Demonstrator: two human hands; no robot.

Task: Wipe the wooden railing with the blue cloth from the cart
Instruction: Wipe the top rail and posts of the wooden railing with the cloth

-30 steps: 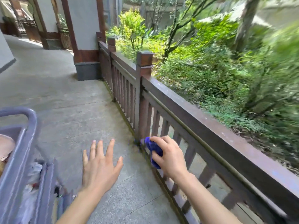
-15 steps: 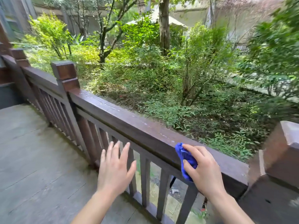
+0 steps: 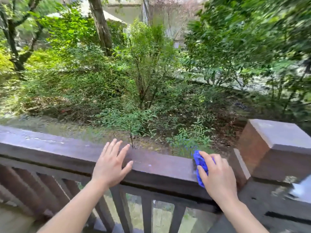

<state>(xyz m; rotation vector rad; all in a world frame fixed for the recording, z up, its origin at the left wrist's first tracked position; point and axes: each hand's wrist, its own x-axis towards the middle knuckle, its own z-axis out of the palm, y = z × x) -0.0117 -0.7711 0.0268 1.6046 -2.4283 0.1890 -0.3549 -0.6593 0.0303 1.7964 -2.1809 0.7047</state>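
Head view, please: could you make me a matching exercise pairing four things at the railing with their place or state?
Things:
1. left hand
2. right hand
3. blue cloth
4. railing post

Place or state:
A. bunched up on the top rail
B. fingers spread, holding nothing
C. stands at the top rail's right end
D. grips the blue cloth

Pairs: 1-B, 2-D, 3-A, 4-C

Soft daylight, even, no hard shadows. Foliage [image 3: 252,39] upper right smeared by motion blur. Pale sheen on post cap [image 3: 279,133]. Wide-angle bending at edges.
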